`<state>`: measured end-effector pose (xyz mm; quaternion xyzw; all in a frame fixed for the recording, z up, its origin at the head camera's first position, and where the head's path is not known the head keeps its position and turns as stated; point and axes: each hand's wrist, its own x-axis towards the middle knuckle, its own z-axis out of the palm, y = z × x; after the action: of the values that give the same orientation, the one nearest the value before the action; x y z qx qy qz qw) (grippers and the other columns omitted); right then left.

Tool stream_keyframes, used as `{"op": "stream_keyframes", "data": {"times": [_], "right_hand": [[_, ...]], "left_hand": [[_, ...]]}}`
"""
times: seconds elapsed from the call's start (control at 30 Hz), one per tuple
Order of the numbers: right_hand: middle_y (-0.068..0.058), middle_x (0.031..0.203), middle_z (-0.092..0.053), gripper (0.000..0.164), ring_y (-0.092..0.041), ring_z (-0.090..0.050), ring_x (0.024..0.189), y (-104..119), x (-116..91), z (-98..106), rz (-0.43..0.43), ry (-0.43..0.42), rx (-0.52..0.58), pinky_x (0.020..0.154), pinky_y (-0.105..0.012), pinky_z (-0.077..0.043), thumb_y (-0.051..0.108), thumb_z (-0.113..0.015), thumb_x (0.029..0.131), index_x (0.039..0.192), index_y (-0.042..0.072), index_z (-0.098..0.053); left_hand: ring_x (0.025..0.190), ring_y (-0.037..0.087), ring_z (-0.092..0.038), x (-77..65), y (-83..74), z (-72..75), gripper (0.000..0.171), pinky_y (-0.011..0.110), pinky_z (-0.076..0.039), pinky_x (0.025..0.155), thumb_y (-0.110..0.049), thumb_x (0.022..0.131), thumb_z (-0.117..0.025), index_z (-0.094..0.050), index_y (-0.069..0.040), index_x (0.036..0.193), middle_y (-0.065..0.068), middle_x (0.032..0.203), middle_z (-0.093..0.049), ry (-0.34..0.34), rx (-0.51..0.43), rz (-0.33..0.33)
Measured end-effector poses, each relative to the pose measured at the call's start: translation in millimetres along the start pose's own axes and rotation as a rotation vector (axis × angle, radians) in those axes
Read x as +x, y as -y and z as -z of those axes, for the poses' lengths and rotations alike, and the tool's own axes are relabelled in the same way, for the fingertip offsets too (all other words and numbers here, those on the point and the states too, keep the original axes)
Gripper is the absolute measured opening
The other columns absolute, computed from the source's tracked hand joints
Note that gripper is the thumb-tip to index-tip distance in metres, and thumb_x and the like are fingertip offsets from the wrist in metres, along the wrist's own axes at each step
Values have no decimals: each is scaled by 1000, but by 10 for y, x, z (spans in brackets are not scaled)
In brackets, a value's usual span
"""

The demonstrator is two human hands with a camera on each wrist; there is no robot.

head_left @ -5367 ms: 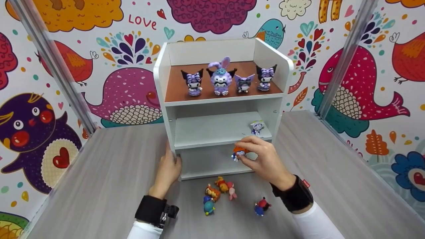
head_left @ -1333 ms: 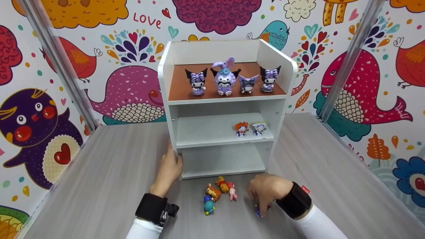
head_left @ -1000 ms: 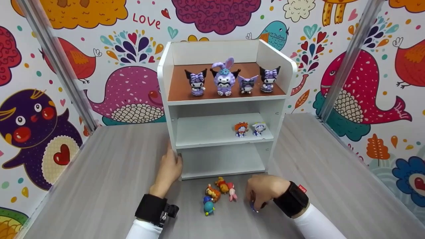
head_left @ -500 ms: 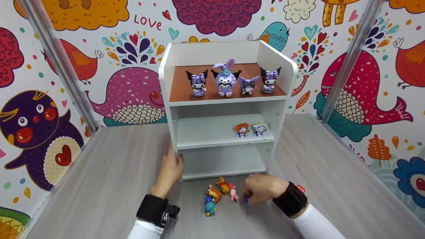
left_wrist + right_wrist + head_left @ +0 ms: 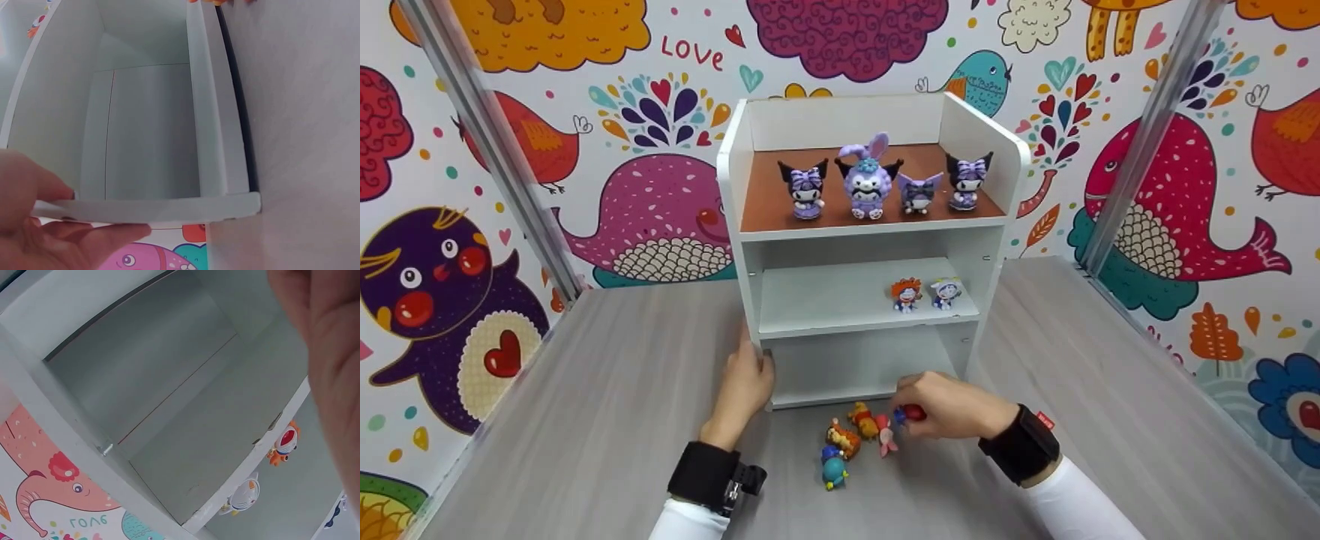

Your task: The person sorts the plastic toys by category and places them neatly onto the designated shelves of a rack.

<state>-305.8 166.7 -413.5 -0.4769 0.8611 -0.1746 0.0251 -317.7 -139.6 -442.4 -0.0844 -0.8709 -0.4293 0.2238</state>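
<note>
Pinching a small red and blue toy (image 5: pixel 913 412) between the fingers of the right hand (image 5: pixel 951 407), low in front of the bottom shelf (image 5: pixel 832 371) of a white cabinet (image 5: pixel 986 142). Cannot tell whether touching the grey table (image 5: pixel 622 375) with the toy or holding it just above. Gripping the front of the cabinet's left side wall (image 5: pixel 152 210) with the left hand (image 5: pixel 746 381), with the thumb inside the bottom compartment and the other fingers stretched along the outside. Has four toys lying bunched on the table between both hands: a pink toy (image 5: pixel 885 435) just beside the pinched one, a yellow and red toy (image 5: pixel 864 422), an orange striped toy (image 5: pixel 843 439), and a blue and teal toy (image 5: pixel 833 471) nearest the body. Has an orange-topped toy (image 5: pixel 907 295) and a white toy (image 5: pixel 946 294) sitting just beside each other toward the right end of the middle shelf (image 5: pixel 825 300). Has four upright toys in a row on the brown top shelf (image 5: pixel 765 202): a purple-bowed toy (image 5: pixel 806 193) at the left, a rabbit-eared toy (image 5: pixel 867 182), a smaller purple toy (image 5: pixel 918 194), and another purple-bowed toy (image 5: pixel 967 184) at the right. Wears black bands (image 5: pixel 705 476) on both wrists beyond white sleeves (image 5: pixel 1087 504).
</note>
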Motion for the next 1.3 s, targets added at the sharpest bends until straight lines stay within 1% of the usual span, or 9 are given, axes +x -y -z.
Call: {"op": "stream_keyframes", "data": {"times": [0.1, 0.3, 0.47, 0.57, 0.7, 0.87, 1.03, 1.13, 1.3], "right_hand": [[0, 89, -66, 26, 0, -45, 70, 11, 16, 20, 18, -79, 3, 58, -12, -34, 2, -66, 80, 104, 8, -75], [-3, 98, -69, 27, -2, -55, 74, 39, 42, 45, 52, -254, 63, 63, -15, -51, 3, -69, 88, 115, 8, -72], [-6, 105, -73, 43, -8, -64, 77, 48, 64, 32, 114, -464, 69, 66, -19, -55, 5, -73, 89, 130, 3, -61], [-7, 103, -74, 44, -10, -66, 77, 55, 84, 27, 131, -602, 65, 66, -21, -56, 6, -78, 86, 125, 1, -59], [-7, 103, -71, 31, -12, -66, 81, 60, 107, 38, 154, -726, 49, 69, -21, -56, 3, -81, 81, 109, 5, -68], [-8, 108, -68, 33, -13, -65, 84, 71, 117, 61, 172, -829, 7, 68, -18, -53, -1, -80, 79, 111, 7, -74], [-13, 110, -66, 33, -13, -66, 77, 91, 115, 92, 169, -909, 0, 65, -17, -51, -8, -78, 79, 109, 7, -75], [-18, 111, -64, 33, -15, -64, 75, 92, 109, 98, 178, -935, 18, 65, -19, -50, -12, -77, 77, 104, 6, -76], [-21, 115, -61, 29, -17, -62, 76, 99, 110, 108, 192, -936, 84, 69, -17, -51, -11, -78, 74, 98, 6, -75]], "left_hand": [[85, 42, -70, -5, -2, 11, 66, 48, -54, 66, 9, 92, -48, -23, 6, 153, 41, 124, -59, -7, -2, -7], [88, 43, -70, -7, -11, 24, 66, 49, -55, 69, 7, 94, -49, -22, 5, 154, 41, 122, -60, 4, -5, 13], [87, 44, -70, -8, 2, 10, 66, 51, -54, 68, 8, 92, -49, -23, 6, 153, 42, 121, -60, -10, 1, 3], [83, 43, -70, -12, 5, 6, 66, 50, -54, 66, 9, 92, -49, -24, 7, 153, 42, 119, -61, -13, 4, -3], [86, 43, -70, -14, -6, 11, 67, 51, -54, 68, 9, 92, -50, -23, 6, 154, 41, 123, -59, -8, 2, -4], [86, 42, -70, -5, -18, 24, 68, 51, -54, 69, 8, 92, -50, -22, 5, 154, 40, 125, -59, -4, -2, 10], [76, 38, -72, 7, -21, 13, 67, 48, -54, 63, 5, 93, -50, -23, 4, 155, 41, 114, -64, -4, -3, 32], [77, 39, -72, 9, -11, -3, 67, 48, -54, 63, 4, 93, -50, -24, 4, 155, 41, 113, -64, -7, 5, 25], [77, 38, -70, -5, 12, 2, 67, 48, -53, 63, 5, 93, -51, -24, 3, 155, 40, 115, -64, -9, 8, 24]]}}
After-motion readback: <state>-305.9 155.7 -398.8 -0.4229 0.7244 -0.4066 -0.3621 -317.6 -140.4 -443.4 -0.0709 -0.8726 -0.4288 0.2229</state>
